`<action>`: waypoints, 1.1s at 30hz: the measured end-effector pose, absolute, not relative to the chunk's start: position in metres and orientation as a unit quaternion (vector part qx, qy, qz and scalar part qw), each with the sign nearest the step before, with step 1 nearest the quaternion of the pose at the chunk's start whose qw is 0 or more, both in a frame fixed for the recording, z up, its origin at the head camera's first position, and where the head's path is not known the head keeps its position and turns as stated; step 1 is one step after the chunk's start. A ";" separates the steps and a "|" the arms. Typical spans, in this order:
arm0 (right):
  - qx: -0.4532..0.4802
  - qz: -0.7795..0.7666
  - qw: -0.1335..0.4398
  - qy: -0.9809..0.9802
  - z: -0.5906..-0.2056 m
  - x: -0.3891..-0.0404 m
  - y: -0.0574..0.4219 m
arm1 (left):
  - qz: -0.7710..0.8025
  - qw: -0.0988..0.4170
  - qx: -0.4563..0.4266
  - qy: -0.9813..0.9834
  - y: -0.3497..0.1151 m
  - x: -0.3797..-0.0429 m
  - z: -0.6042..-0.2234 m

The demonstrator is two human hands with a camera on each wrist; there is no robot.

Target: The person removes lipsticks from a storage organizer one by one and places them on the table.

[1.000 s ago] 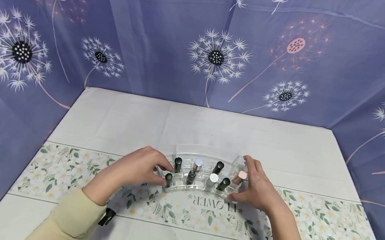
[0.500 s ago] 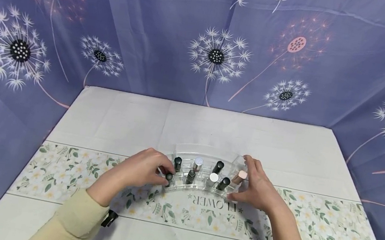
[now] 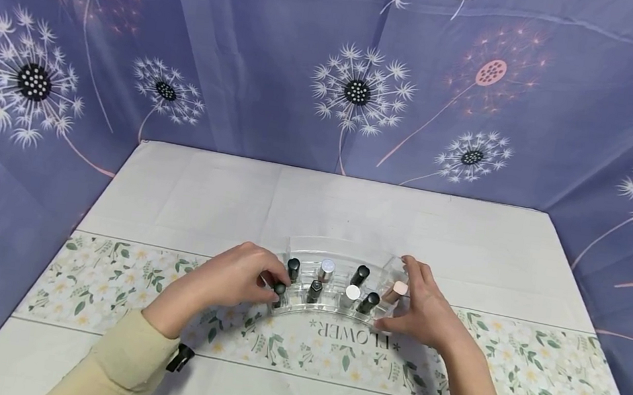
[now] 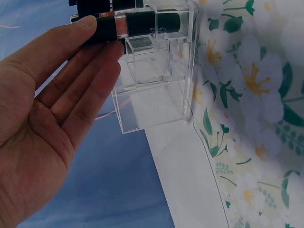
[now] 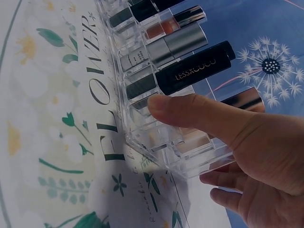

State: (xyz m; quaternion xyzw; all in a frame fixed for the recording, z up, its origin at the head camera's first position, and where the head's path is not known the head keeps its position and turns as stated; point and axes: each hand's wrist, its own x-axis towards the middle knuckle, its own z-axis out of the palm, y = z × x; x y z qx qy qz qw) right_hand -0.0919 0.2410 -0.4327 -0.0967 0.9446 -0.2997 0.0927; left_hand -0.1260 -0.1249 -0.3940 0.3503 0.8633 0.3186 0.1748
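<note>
A clear, curved, stepped lipstick organizer (image 3: 325, 311) stands on the table with several lipsticks upright in its slots. At its left end my left hand (image 3: 236, 277) pinches the dark cap of the front-left lipstick (image 4: 105, 31), thumb on one side and fingers on the other. The tube's lower part sits in its slot. My right hand (image 3: 426, 311) grips the organizer's right end, thumb at the front and fingers behind. Close to that thumb are a black lettered lipstick (image 5: 197, 69), a silver lipstick (image 5: 175, 46) and a rose-gold lipstick (image 3: 396, 292).
Under the organizer runs a floral table runner (image 3: 118, 288) printed with the word FLOWER, laid over a white tablecloth (image 3: 214, 197). Purple dandelion curtains (image 3: 268, 64) enclose the back and both sides. Black wrist straps show at both sleeves.
My left hand has shifted slightly right, and its fingers have closed onto the front-left lipstick's cap. My right hand and the organizer stay in place.
</note>
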 end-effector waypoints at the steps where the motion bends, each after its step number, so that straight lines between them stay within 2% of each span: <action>1: -0.096 -0.299 0.092 0.945 -0.433 -0.092 0.241 | 0.321 0.176 0.350 0.862 -0.125 -0.126 -0.393; 26: -0.099 -0.283 0.075 0.951 -0.437 -0.086 0.243 | 0.349 0.196 0.334 0.853 -0.127 -0.128 -0.383; 33: -0.101 -0.283 0.074 0.951 -0.437 -0.086 0.242 | 0.355 0.185 0.346 0.849 -0.131 -0.133 -0.375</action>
